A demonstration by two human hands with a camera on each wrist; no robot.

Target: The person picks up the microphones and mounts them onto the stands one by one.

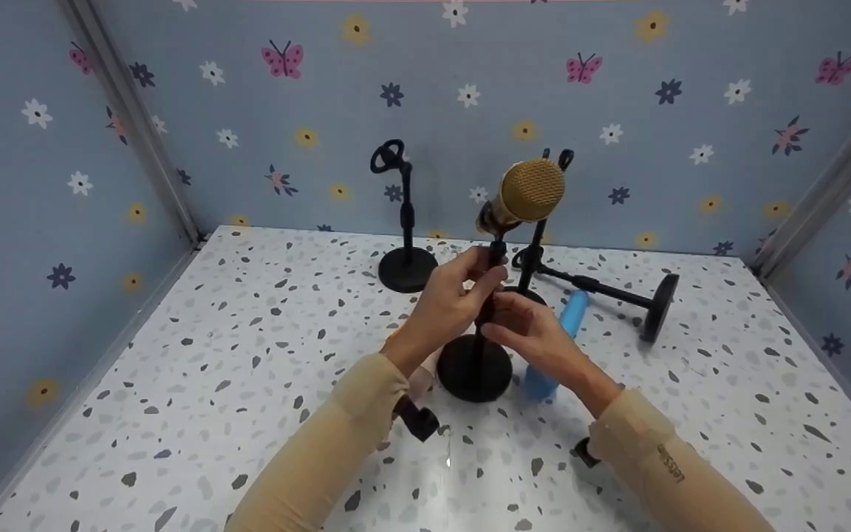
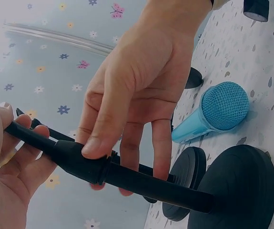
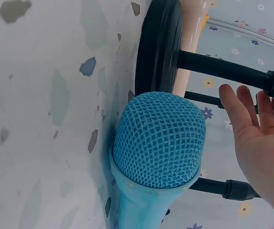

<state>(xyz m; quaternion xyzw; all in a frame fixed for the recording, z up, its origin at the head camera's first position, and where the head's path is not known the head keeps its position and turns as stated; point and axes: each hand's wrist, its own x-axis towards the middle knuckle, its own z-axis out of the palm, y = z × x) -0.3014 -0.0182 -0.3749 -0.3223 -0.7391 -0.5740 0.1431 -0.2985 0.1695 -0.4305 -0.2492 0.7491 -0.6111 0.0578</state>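
A gold microphone point(image 1: 532, 191) sits tilted in the clip atop a black microphone stand point(image 1: 475, 369), whose round base rests on the table. My left hand point(image 1: 455, 299) holds the stand's upper rod below the clip, its fingers curled round it in the left wrist view. Just lower, my right hand point(image 1: 536, 336) pinches the thick collar point(image 2: 82, 160) of the same stand, thumb point(image 2: 96, 145) in front and fingers behind. Beside the base on the right lies a blue microphone point(image 3: 158, 140). A pale pink microphone point(image 1: 420, 380) lies left of the base, partly hidden by my left wrist.
An unused black stand point(image 1: 406, 214) with an open clip stands at the back left. Behind the held stand another stand point(image 1: 536, 251) is upright, partly covered. To the right a further stand point(image 1: 617, 293) lies on its side. Flowered walls enclose the speckled table point(image 1: 248, 332).
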